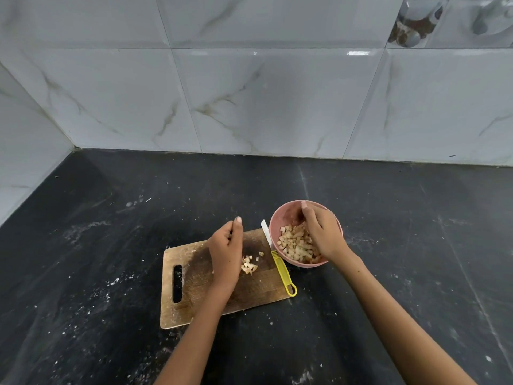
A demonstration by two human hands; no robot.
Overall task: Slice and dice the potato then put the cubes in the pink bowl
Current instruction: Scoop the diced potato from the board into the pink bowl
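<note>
Pink bowl (277,220) at three o'clock: your right hand (323,234), fingers curled among its cubes (295,241), could tip it; your left hand (226,252) rests loosely curled beside leftover cubes (249,264), knife (279,261) between.

Cutting board (194,279) lay left of bowl (277,218); knife (279,262) between them on board's right edge; potato cubes (295,243) in bowl.

A black stone counter (388,232), dusted with white specks, is backed by grey marbled wall tiles (263,93). Blurred reflections are seen in the upper right tile (449,20).
</note>
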